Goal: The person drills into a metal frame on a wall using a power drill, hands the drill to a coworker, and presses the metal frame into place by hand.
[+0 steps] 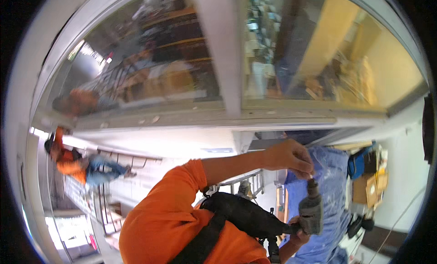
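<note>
“Two grips on one drill [311,214], but why split so?”

“Probably for support below and precision above. Notice the right hand [299,235], curled around the lower end of the drill and, judging by its position, bearing the weight. Impossible to make out every finger.”

“And at the upper end?”

“See the left hand [291,158], reaching in from the left of the drill, thumb and fingers pinched on a small pale piece [311,175] at the tip, just beyond the chuck [312,187]. Could be a bit or a fastener; too small to tell.”

“Why point the chuck upward in view?”

“Likely to bring the tip within easy reach of the pinch, and into plain sight.”

“Anything worn nearby?”

“Yes: left of the drill, a black pouch [243,214], strapped to the body, perhaps to leave both hands free.”

“And around?”

“Behind the drill, find a blue sheet [334,168], creased, maybe laid as a cover. Right of the drill, cardboard boxes [366,191], possibly set aside for clearance. Far left of the drill, a co-worker [86,169] in orange, well apart.”
</note>
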Demonstrator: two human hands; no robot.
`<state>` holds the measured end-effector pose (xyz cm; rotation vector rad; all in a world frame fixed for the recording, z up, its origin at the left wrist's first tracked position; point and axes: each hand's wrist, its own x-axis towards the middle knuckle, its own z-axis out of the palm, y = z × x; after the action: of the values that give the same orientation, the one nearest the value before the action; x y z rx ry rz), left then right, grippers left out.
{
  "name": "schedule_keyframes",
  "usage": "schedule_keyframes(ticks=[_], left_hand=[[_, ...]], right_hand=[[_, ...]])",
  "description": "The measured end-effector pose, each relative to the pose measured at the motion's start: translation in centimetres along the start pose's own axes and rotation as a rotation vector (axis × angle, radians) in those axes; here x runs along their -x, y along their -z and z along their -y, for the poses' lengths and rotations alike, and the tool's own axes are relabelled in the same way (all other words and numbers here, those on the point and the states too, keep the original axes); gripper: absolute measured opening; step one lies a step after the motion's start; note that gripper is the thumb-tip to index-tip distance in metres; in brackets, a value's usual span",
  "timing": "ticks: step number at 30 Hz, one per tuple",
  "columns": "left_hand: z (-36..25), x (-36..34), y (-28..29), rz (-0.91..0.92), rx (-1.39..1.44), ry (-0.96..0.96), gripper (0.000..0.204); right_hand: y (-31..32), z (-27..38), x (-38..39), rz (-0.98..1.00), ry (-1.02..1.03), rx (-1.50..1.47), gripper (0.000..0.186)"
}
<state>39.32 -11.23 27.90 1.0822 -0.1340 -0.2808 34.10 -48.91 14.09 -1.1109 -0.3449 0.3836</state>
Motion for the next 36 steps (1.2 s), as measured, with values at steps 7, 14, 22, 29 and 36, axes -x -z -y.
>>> schedule_keyframes(ticks=[7,14,22,29,36], left_hand=[[8.5,15.3,4.3,-0.775,0.127,-0.093,0.022],[7.8,25.8,4.7,-1.313,0.324,-0.413,0.019],[0.7,30.8,11.7,-1.743,-0.97,-0.204,0.018],[0.9,30.9,13.7,-1.79,-1.102,-0.224,0.025],[1.5,31.7,14.2,-1.774,-1.162,-0.273,0.029]], right_hand=[[-6.1,-4.7,-3.5,0.257,-0.333,0.071,0.054],[-11.0,-6.3,-5.9,0.424,-0.434,0.094,0.053],[-12.5,-5.6,-6.1,0.489,-0.455,0.122,0.052],[-12.7,-5.2,-5.0,0.474,-0.474,0.152,0.051],[-13.5,-4.8,-4.8,0.449,-0.49,0.19,0.05]])
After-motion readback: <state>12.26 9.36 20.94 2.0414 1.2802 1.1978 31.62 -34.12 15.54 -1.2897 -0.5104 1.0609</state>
